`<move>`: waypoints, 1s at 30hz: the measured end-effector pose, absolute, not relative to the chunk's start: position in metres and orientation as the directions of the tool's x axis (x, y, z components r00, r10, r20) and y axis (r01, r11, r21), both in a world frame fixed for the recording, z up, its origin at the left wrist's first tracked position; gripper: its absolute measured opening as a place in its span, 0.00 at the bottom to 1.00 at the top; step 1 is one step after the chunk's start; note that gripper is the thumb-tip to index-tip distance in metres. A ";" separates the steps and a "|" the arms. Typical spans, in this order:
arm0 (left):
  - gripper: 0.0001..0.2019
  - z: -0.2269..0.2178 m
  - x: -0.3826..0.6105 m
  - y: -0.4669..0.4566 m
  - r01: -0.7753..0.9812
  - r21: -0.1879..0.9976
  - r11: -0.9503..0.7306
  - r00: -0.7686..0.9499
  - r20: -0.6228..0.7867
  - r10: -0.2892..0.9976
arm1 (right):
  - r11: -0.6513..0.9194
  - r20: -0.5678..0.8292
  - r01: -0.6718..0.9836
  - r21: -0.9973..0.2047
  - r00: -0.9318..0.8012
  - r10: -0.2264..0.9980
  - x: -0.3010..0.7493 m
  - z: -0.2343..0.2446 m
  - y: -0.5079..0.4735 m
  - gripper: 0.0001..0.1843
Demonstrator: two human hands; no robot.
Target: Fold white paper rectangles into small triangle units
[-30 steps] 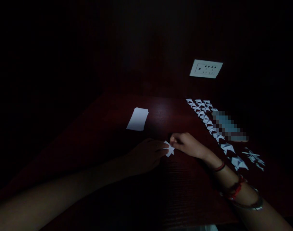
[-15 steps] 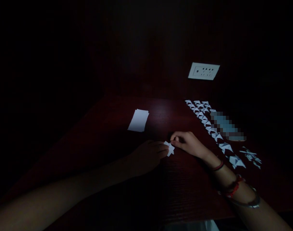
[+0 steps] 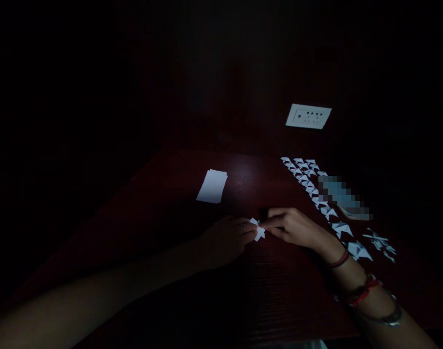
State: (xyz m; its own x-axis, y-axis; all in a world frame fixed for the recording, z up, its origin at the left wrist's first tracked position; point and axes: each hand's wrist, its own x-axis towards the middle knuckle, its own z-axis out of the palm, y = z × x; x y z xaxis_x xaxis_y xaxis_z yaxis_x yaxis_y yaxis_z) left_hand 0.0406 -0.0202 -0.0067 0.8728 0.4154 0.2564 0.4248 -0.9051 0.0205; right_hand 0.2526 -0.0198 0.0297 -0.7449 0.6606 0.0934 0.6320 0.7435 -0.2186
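A small piece of folded white paper (image 3: 259, 232) with a star-like outline lies on the dark red table between my hands. From the left, the fingers of my left hand (image 3: 230, 240) press together on its edge, a ring on one of them. My right hand (image 3: 297, 227) is closed, its index fingertip touching the paper's upper right part. Whether the right thumb also grips the paper, I cannot tell. Several folded white paper pieces (image 3: 308, 185) stand in rows to the right.
A stack of white paper sheets (image 3: 212, 186) lies beyond my left hand. At right are a pixelated flat object (image 3: 343, 196) and a small heap of paper scraps (image 3: 380, 242). A white socket plate (image 3: 308, 117) is on the back wall. The surroundings are very dark.
My right hand has moved down, its index fingertip now on the folded paper. My left hand keeps its hold. The whole view has shifted slightly, so things sit a little lower.
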 end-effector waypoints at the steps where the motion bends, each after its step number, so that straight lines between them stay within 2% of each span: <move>1: 0.16 -0.006 0.040 -0.019 0.406 0.022 -0.913 0.878 0.267 0.397 | 0.744 0.095 0.635 -0.207 -0.744 0.661 0.253 0.029 -0.020 0.14; 6: 0.17 -0.004 0.032 -0.011 0.293 0.051 -0.955 0.899 0.327 0.293 | 0.756 0.090 0.643 -0.118 -0.752 0.653 0.252 0.028 -0.021 0.12; 10: 0.17 -0.002 0.027 -0.010 0.297 0.057 -0.953 0.898 0.324 0.299 | 0.760 0.052 0.647 -0.050 -0.759 0.649 0.252 0.029 -0.021 0.12; 17: 0.16 -0.005 0.028 -0.011 0.327 0.068 -0.943 0.900 0.282 0.332 | 0.767 0.044 0.640 -0.054 -0.766 0.642 0.252 0.030 -0.021 0.14; 30: 0.13 0.003 0.034 -0.018 0.376 -0.005 -0.927 0.906 0.212 0.366 | 0.770 0.041 0.637 0.036 -0.771 0.635 0.249 0.033 -0.022 0.13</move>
